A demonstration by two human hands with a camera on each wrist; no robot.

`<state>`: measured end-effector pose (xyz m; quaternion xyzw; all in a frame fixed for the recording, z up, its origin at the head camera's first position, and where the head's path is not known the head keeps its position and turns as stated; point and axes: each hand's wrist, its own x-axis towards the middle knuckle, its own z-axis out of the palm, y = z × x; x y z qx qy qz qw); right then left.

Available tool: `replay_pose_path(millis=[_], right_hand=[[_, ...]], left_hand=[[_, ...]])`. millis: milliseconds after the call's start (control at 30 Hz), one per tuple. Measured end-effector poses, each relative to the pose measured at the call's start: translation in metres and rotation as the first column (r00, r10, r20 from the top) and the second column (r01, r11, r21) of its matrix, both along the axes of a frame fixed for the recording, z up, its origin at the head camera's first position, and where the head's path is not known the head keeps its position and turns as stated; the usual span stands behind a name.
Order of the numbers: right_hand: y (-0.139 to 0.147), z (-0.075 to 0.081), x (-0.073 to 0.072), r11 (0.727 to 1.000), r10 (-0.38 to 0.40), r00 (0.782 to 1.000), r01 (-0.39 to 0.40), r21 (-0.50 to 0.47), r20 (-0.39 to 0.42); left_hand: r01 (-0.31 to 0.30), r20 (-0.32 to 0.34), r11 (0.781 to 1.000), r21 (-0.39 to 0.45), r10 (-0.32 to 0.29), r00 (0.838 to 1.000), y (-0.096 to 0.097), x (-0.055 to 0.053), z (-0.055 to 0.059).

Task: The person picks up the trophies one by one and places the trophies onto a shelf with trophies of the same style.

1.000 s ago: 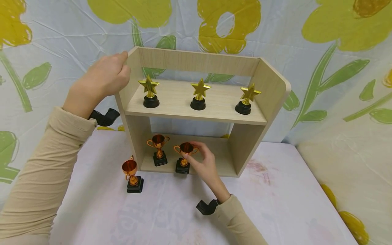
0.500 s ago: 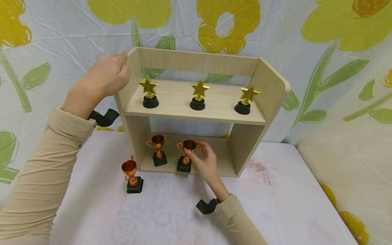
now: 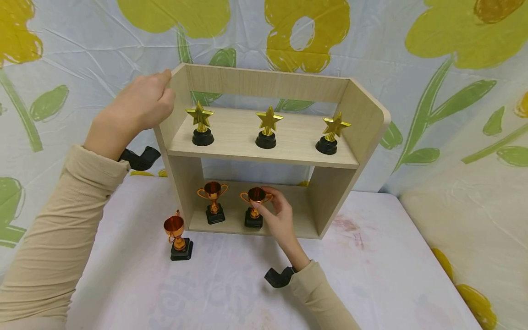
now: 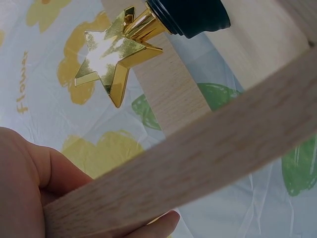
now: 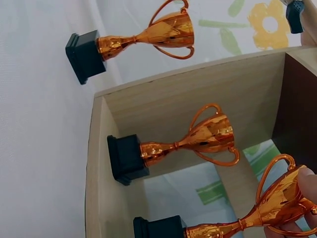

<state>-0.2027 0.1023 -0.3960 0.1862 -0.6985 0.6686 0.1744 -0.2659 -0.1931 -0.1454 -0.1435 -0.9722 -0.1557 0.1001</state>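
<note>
My left hand (image 3: 140,101) grips the top edge of the left side panel of a pale wooden shelf (image 3: 264,159); the left wrist view has thumb and fingers on both sides of the board (image 4: 188,153). My right hand (image 3: 281,220) pinches a copper-coloured trophy cup (image 3: 253,218) by its bowl, upright at the middle of the lower level. To its left on that level stands a matching trophy cup (image 3: 216,214). A third trophy cup (image 3: 181,250) stands on the table outside the shelf's left front. In the right wrist view the held trophy (image 5: 277,206) is partly cut off.
Three gold star trophies, at left (image 3: 203,136), middle (image 3: 266,139) and right (image 3: 327,145), stand along the upper level. The right side panel (image 3: 363,119) bounds the shelf. A white cloth covers the table (image 3: 371,275); a flower-print cloth (image 3: 383,27) hangs behind.
My right hand has moved the held trophy cup rightward and slightly back, from the lower level's front edge onto its board. The left hand keeps its hold on the panel.
</note>
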Motion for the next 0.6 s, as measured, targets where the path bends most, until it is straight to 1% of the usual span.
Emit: replay_pose_path(millis=[267,433,600], right_hand=[[0.0013,-0.0019,-0.0026,1.000,0.013,1.000,-0.012,-0.023,0.020],[0.0007,-0.0018,-0.0034,0.999,0.010,1.000,-0.009,-0.033,0.022],[0.0005,-0.0030,-0.0037,0.999,0.000,0.999,0.002,-0.035,0.047]], left_hand=[[0.001,-0.001,1.000,0.000,-0.001,1.000,-0.0006,-0.0011,-0.0002],[0.000,-0.001,1.000,0.000,0.000,1.000,-0.0007,-0.0014,-0.0003],[0.002,-0.004,1.000,0.000,-0.002,1.000,-0.0010,-0.0017,-0.0006]])
